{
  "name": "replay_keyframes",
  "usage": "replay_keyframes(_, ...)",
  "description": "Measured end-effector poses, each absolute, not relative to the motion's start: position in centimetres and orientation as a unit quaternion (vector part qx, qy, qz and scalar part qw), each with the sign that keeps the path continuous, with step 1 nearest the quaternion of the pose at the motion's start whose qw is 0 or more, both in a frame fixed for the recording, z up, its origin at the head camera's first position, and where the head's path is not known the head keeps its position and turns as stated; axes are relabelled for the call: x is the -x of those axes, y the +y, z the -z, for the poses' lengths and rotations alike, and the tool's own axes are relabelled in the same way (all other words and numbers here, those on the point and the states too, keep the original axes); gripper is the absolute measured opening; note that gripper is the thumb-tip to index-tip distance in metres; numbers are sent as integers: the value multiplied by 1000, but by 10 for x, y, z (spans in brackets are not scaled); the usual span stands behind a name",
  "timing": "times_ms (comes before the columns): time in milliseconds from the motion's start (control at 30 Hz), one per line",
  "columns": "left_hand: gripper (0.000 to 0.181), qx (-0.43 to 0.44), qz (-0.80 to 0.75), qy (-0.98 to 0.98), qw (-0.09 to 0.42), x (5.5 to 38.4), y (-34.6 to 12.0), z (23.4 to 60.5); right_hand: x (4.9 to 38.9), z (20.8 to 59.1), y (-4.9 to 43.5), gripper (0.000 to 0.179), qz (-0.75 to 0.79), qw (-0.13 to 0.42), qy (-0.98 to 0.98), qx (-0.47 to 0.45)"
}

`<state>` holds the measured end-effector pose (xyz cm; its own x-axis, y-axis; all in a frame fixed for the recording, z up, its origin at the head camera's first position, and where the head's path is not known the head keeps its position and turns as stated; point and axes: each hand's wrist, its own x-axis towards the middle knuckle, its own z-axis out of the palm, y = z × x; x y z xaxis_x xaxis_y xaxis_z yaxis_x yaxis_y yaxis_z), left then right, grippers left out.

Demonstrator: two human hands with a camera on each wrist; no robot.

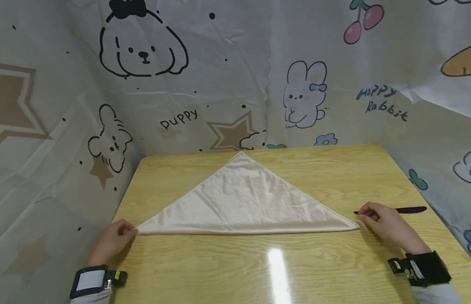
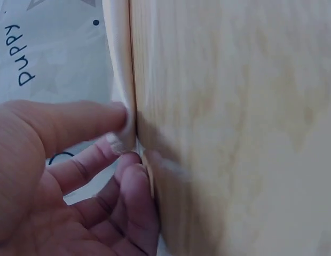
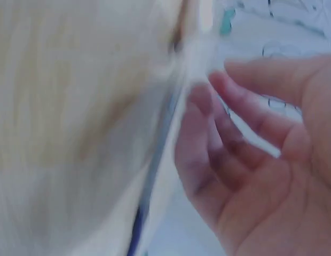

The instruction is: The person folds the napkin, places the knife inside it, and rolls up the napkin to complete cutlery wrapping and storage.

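Observation:
A cream satin cloth [image 1: 239,202] lies on the table folded into a triangle, its long edge toward me and its point at the back edge. At the left corner my left hand [image 1: 112,240] pinches the cloth; in the left wrist view the thumb lies over the cloth's end [image 2: 123,69], with fingers below. My right hand [image 1: 387,226] is beside the right corner, its fingers loosely bent and the thumb near the index fingertip. No cloth shows between them in the blurred right wrist view. A slim dark purple tool [image 1: 412,210] with a thin tip lies partly behind that hand.
The wooden table [image 1: 205,261] reaches back to hanging sheets [image 1: 224,80] printed with cartoon animals, stars and flowers. These sheets also stand along the left and right sides. A bright reflection shows at the table's front middle.

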<state>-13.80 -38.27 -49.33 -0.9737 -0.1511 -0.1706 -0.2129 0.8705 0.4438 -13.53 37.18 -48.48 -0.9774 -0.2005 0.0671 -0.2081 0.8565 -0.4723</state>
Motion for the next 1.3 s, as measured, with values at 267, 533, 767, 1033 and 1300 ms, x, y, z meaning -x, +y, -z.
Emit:
replay_keyframes(267,39,108,-240,963,59,134,-392,496,139,485,438,29,-186,64,-978,-73)
replay_keyframes(533,38,116,-237,962,63,135,-389,496,133,503,454,22,-146,132,-977,-75)
replay_keyframes(767,37,135,-246,958,63,139,-387,500,130,504,453,14,-114,128,-980,-105)
replay_keyframes(1033,39,140,-244,958,62,140,-387,503,133,493,439,11,-118,11,-989,-84)
replay_keyframes(1300,39,130,-241,960,57,139,-387,502,137,484,421,17,-177,-53,-980,-77)
